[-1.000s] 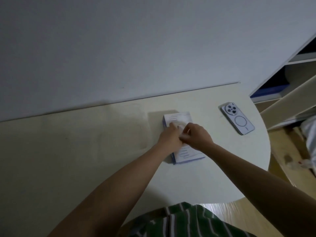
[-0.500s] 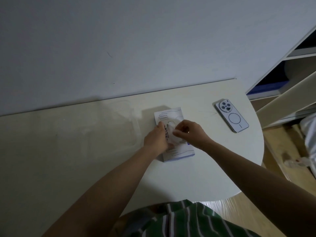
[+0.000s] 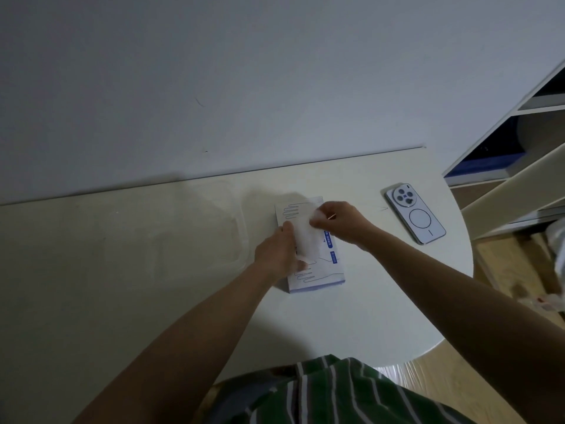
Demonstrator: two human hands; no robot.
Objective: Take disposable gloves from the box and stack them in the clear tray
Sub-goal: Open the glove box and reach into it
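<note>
Pale table (image 3: 367,316) w/ a round end sits against a plain white wall (image 3: 275,71) — the light is dim. We see the glove box (image 3: 318,278) lying flat near the middle of the table, w/ hand drawings & blue print on top. One thin, see-through white glove (image 3: 305,237) sticks up out of the box top; whatever else is inside is hidden. Left of the box, close but not touching, is the clear tray (image 3: 240,221), w/ round corners. It's so see-through that we can't tell if anything lies in it.

Our right hand (image 3: 339,221) is over the far end of the box, fingers & thumb pinched tight on the top of the glove. Our left hand (image 3: 275,255) rests on the left side of the box, right beside the glove — we can't tell if its fingers curl round the edge or just press flat.

A phone (image 3: 415,214) lies face down to the right, well apart from the box. Far right stands a shelf (image 3: 504,166). At the bottom is a green striped shirt (image 3: 336,393).
</note>
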